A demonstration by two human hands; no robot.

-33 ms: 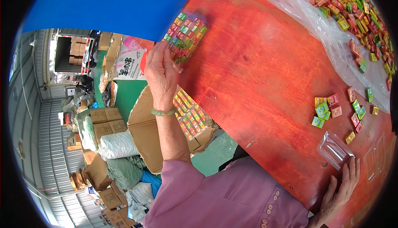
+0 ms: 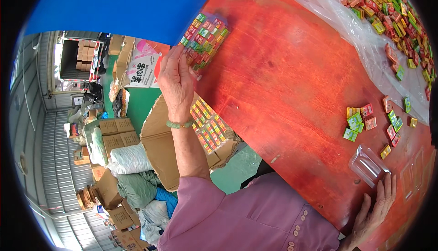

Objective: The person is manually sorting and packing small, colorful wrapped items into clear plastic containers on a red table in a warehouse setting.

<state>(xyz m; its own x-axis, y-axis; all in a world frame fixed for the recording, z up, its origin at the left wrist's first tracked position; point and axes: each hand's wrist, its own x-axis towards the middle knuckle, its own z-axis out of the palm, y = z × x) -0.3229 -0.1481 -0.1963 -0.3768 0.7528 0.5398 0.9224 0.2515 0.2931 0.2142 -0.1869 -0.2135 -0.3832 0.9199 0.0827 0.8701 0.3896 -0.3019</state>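
My left hand [image 2: 177, 80] is stretched out over the red table's [image 2: 283, 82] far left edge and rests on a clear flat pack filled with small colourful packets [image 2: 205, 36]. A green bead bracelet sits on that wrist. My right hand [image 2: 376, 205] lies near the table's front edge, its fingers apart and touching an empty clear plastic tray [image 2: 368, 164]. A small cluster of loose colourful packets [image 2: 360, 119] lies just beyond that tray.
A big heap of small colourful packets [image 2: 388, 14] lies on clear plastic sheet at the table's far right. Below the table's left edge stands an open cardboard box [image 2: 159, 146] with filled packs [image 2: 207, 125]. More cartons and sacks [image 2: 123, 160] cover the floor. A blue board [image 2: 123, 0] is at the top left.
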